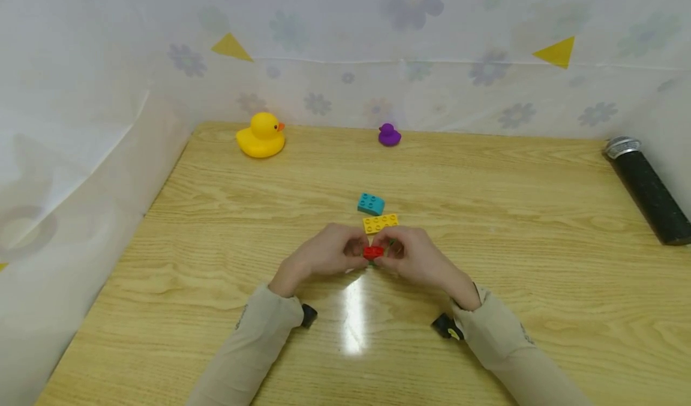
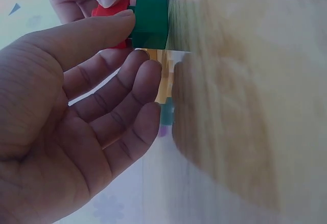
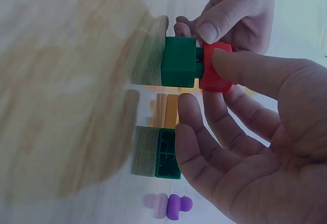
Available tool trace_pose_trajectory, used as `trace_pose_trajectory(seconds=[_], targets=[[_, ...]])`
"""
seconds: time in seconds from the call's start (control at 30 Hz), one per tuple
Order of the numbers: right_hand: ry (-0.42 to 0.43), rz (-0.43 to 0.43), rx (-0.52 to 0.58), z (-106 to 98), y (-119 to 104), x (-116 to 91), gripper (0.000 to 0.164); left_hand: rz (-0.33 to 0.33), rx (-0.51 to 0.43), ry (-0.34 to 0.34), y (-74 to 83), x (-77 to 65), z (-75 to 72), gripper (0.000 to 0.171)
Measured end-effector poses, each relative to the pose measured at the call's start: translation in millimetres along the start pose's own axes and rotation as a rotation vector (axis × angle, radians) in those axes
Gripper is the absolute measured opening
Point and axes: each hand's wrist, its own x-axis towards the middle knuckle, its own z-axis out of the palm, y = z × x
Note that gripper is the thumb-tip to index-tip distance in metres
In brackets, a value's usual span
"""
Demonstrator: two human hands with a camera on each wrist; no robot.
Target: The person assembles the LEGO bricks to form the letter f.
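Note:
A red brick (image 1: 373, 252) sits on the studs of a green block (image 3: 179, 61), with a narrow gap between them in the right wrist view. My left hand (image 1: 336, 250) pinches the red brick from the left, its thumb (image 2: 110, 27) along the near side. From the other side my right hand (image 1: 412, 253) pinches the same brick between thumb and fingers. Just beyond the hands lie a yellow brick (image 1: 380, 223) and a teal brick (image 1: 370, 204). In the right wrist view, a green brick (image 3: 168, 153) with a hollow side stands past the right fingertips.
At the back of the wooden table (image 1: 178, 274) stand a large yellow duck (image 1: 261, 136) and a small purple duck (image 1: 389, 135). A black microphone (image 1: 650, 190) lies along the right side. Flower-patterned white sheeting (image 1: 345, 94) encloses the back and sides.

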Motion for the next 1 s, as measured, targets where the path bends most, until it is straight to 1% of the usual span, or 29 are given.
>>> trace_pose_trajectory(seconds=[0.17, 0.37, 0.57, 0.73, 0.9, 1.0], targets=[[0.003, 0.019, 0.005, 0.1, -1.0, -0.5, 0.014, -0.007, 0.001, 0.002, -1.5, 1.0, 1.3, 0.011], [0.015, 0.017, 0.011, 0.8, -1.4, 0.0, 0.014, 0.005, -0.004, 0.011, -0.5, 1.3, 1.1, 0.012], [0.017, 0.023, 0.015, 1.8, 0.0, 0.2, 0.014, 0.000, -0.014, 0.002, 1.3, 0.6, 0.8, 0.012], [0.023, 0.031, -0.007, 1.6, -2.8, 0.4, 0.014, 0.006, -0.002, 0.004, 1.4, 0.8, 1.2, 0.012], [0.020, 0.033, -0.038, 1.9, -3.9, 0.3, 0.015, 0.024, -0.019, -0.003, 0.4, 0.8, 2.2, 0.021], [0.025, 0.020, -0.048, 1.8, -3.4, 0.0, 0.015, 0.032, -0.036, 0.001, -0.1, 1.4, 3.2, 0.018]])
